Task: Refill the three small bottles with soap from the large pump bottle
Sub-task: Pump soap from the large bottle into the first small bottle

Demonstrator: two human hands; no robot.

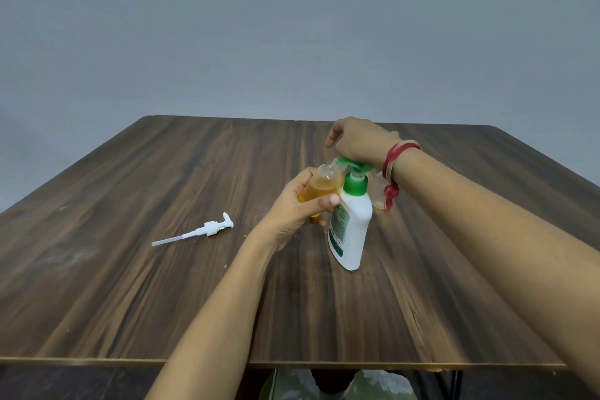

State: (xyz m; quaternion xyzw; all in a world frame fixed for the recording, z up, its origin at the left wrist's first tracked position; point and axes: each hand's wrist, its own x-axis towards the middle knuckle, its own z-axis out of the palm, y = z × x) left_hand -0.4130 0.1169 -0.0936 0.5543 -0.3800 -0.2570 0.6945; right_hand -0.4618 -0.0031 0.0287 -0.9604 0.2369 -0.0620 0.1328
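Observation:
The large white pump bottle (352,230) with a green collar and green pump head (349,163) stands on the wooden table (130,269). My right hand (357,140) presses down on the pump head from above. My left hand (298,204) grips a small clear bottle (324,183) partly filled with amber soap, tilted with its open neck under the pump spout. Another small clear bottle (378,191) stands behind the large one, mostly hidden by my right wrist. A third small bottle is not visible.
A white pump dispenser with its long dip tube (201,230) lies loose on the table to the left. A plain grey wall rises behind the table. The near table edge runs along the bottom of the view.

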